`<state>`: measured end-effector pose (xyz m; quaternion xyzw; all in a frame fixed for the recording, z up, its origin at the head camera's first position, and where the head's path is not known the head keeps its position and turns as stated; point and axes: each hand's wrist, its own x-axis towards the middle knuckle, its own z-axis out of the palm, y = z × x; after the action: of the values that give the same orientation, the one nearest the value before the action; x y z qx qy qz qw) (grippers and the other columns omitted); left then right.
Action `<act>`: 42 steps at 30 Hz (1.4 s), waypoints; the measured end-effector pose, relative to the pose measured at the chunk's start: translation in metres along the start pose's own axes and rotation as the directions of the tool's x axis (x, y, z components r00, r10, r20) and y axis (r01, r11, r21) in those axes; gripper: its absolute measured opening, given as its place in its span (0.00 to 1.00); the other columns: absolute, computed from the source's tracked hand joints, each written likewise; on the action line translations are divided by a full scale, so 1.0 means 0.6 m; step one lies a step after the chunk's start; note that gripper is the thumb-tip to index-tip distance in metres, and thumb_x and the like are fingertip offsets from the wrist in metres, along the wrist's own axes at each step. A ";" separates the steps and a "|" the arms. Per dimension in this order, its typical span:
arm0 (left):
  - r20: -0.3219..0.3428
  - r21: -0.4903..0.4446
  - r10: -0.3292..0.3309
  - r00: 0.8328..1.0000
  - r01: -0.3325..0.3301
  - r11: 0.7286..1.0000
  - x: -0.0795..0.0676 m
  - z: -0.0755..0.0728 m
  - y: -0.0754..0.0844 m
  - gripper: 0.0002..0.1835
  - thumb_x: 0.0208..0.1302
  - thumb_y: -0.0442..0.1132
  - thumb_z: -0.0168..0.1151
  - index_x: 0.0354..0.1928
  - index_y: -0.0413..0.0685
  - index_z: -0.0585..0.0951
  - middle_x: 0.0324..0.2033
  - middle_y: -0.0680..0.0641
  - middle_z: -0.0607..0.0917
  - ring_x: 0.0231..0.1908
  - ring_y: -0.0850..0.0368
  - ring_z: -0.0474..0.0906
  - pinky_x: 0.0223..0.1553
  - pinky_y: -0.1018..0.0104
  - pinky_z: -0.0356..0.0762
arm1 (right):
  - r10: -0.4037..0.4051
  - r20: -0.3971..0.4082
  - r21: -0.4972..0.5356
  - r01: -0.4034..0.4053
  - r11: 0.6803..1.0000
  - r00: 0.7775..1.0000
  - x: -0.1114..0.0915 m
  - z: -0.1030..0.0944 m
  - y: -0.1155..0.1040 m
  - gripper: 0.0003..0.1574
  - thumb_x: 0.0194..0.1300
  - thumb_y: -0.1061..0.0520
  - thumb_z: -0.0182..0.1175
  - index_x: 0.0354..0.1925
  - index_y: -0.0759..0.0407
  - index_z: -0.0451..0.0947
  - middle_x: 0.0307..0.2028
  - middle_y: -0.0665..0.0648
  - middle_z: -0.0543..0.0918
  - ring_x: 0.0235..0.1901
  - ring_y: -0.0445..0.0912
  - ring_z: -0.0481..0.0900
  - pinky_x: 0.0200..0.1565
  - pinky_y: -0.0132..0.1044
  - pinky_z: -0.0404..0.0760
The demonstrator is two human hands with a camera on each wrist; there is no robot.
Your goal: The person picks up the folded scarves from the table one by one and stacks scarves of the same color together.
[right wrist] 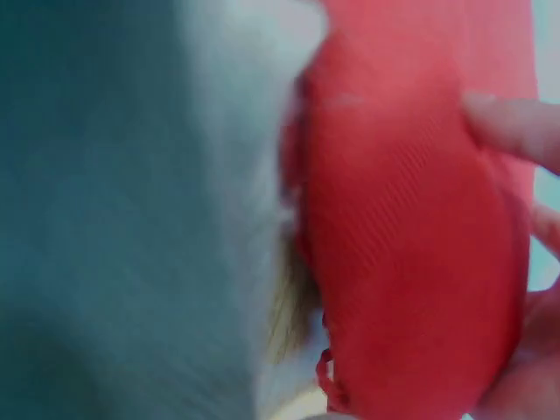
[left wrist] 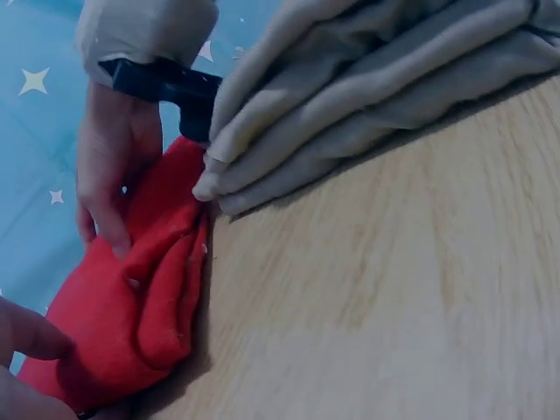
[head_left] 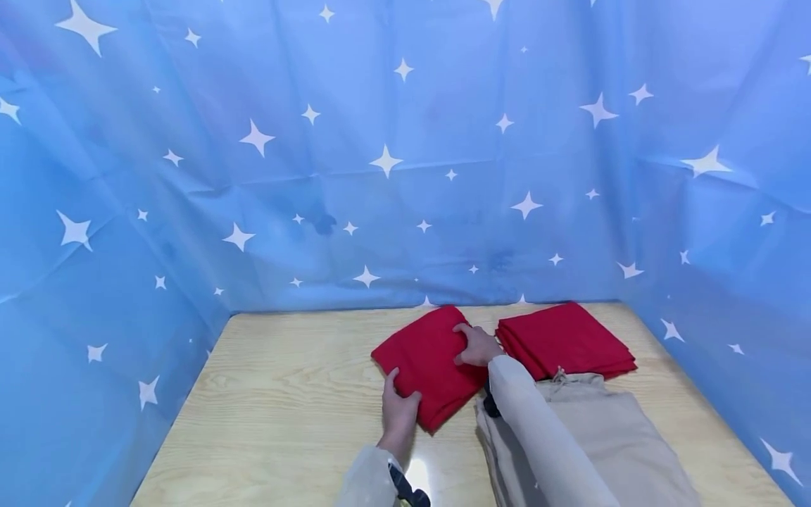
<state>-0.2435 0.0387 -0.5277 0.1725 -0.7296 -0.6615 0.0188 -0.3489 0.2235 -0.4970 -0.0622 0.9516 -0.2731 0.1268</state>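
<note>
A folded red garment [head_left: 431, 359] lies turned at an angle on the wooden table. My left hand [head_left: 399, 412] grips its near left edge; in the left wrist view the thumb [left wrist: 39, 337] presses on top of the cloth. At its right side my right hand [head_left: 478, 345] holds the far edge, fingers spread over the fabric. Up close in the right wrist view, the red cloth [right wrist: 411, 227] bulges between thumb and fingers, and a thin red cord [right wrist: 325, 376] hangs at its edge. Some fingertips are hidden by the cloth.
A second folded red garment [head_left: 564, 338] lies at the back right. In front of it is a folded beige garment [head_left: 608, 422] with a drawstring, partly under my right forearm. A blue curtain with stars [head_left: 386, 162] surrounds the table [head_left: 272, 394].
</note>
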 end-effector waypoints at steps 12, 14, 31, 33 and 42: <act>-0.017 -0.248 0.006 1.000 -0.010 0.969 0.022 -0.040 -0.004 0.32 0.46 0.18 0.53 0.59 0.39 0.74 0.44 0.40 0.73 0.43 0.50 0.66 0.38 0.69 0.70 | -0.068 -0.060 0.225 0.080 0.971 0.996 -0.021 -0.007 -0.018 0.28 0.45 0.67 0.71 0.46 0.58 0.73 0.55 0.64 0.75 0.52 0.56 0.71 0.46 0.46 0.77; -0.011 -0.281 0.018 1.000 -0.021 0.959 0.024 -0.048 -0.001 0.31 0.46 0.17 0.53 0.58 0.37 0.75 0.47 0.39 0.74 0.45 0.49 0.67 0.37 0.71 0.70 | -0.086 -0.077 0.227 0.102 0.969 0.993 -0.026 -0.009 -0.028 0.28 0.45 0.67 0.71 0.45 0.59 0.73 0.53 0.63 0.76 0.50 0.55 0.72 0.45 0.45 0.77; 0.021 -0.191 0.171 0.985 -0.164 0.968 0.017 -0.184 0.055 0.27 0.52 0.20 0.51 0.57 0.40 0.77 0.42 0.45 0.74 0.31 0.63 0.74 0.31 0.74 0.73 | -0.108 -0.334 0.232 0.193 0.953 0.936 -0.141 0.023 -0.153 0.24 0.46 0.61 0.74 0.43 0.58 0.76 0.44 0.58 0.78 0.42 0.49 0.74 0.40 0.42 0.78; 0.050 -0.175 0.180 0.982 -0.169 0.970 0.015 -0.201 0.063 0.27 0.54 0.21 0.51 0.58 0.42 0.77 0.44 0.45 0.74 0.31 0.64 0.76 0.32 0.73 0.74 | -0.093 -0.372 0.259 0.200 0.945 0.923 -0.158 0.033 -0.165 0.24 0.45 0.60 0.74 0.42 0.58 0.76 0.44 0.59 0.78 0.43 0.50 0.74 0.41 0.43 0.78; 0.133 -0.077 0.274 0.952 -0.266 0.961 -0.010 -0.267 0.063 0.30 0.56 0.20 0.49 0.62 0.44 0.74 0.57 0.43 0.73 0.38 0.65 0.77 0.36 0.74 0.77 | -0.097 -0.469 0.278 0.251 0.927 0.878 -0.221 0.086 -0.205 0.26 0.42 0.58 0.75 0.41 0.56 0.75 0.43 0.59 0.77 0.43 0.51 0.75 0.39 0.42 0.79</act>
<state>-0.2054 -0.1107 -0.4699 0.0228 -0.7263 -0.6841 0.0621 -0.2011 0.1186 -0.4460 -0.0620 0.8860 -0.4458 -0.1118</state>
